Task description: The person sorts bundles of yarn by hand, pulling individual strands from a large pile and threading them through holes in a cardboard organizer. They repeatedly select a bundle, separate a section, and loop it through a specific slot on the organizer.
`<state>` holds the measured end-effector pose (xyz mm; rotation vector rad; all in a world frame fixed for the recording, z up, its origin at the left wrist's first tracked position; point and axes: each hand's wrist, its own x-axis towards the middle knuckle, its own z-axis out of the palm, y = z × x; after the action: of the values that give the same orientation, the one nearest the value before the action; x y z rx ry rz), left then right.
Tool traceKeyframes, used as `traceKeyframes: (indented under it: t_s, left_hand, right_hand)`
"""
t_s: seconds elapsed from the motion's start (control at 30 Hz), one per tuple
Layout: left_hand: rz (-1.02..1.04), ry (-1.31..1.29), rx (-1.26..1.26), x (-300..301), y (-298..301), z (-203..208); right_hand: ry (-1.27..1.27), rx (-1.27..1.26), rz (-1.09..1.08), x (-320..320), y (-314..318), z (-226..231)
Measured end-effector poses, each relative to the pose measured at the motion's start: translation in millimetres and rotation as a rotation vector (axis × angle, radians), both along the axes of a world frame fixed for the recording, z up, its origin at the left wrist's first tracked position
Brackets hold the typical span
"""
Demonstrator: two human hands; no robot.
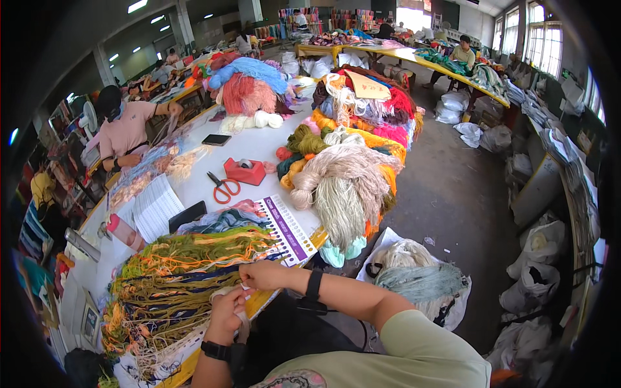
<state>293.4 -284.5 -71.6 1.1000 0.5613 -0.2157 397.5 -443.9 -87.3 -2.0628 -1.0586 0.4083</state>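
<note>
My left hand (226, 309) and my right hand (264, 275) meet at the table's near edge, fingers closed and pinched close together. Between their fingertips shows a small bit of white, too small to name. A pale off-white strand (224, 292), like yarn or a strip of cloth, passes by my left hand and hangs below it. Just beyond lie long skeins of olive, orange and navy thread (174, 278), spread across the table. A white and purple card (284, 226) with a row of holes along its side, threads tied in them, lies past my right hand.
Orange-handled scissors (226, 189), a red tape dispenser (244, 172) and a black phone (216, 140) lie on the white table. Heaped yarn (352, 174) fills its right side. A bag of yarn (420, 284) stands on the floor. A co-worker (129, 129) handles thread across the table.
</note>
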Motion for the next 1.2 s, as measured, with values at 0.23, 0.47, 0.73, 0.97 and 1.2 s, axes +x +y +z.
traceKeyframes:
  t_s: [0.23, 0.47, 0.73, 0.97, 1.2]
  left_hand:
    - [-0.038, 0.006, -0.013, 4, -8, -1]
    - [-0.112, 0.047, 0.611, 4, -6, -6]
    - [0.059, -0.181, -0.363, -20, 11, 28]
    - [0.011, -0.270, -0.364, -20, 6, 25]
    - [-0.212, -0.173, 0.173, -12, -26, 40]
  right_hand:
    - [0.118, 0.074, 0.042, 4, -4, 3]
    - [0.412, 0.023, 0.048, 7, -3, 9]
    - [0.577, 0.035, 0.071, 8, -10, 21]
    - [0.565, -0.008, 0.027, 5, -7, 17]
    - [0.724, 0.270, 0.081, 5, -7, 6]
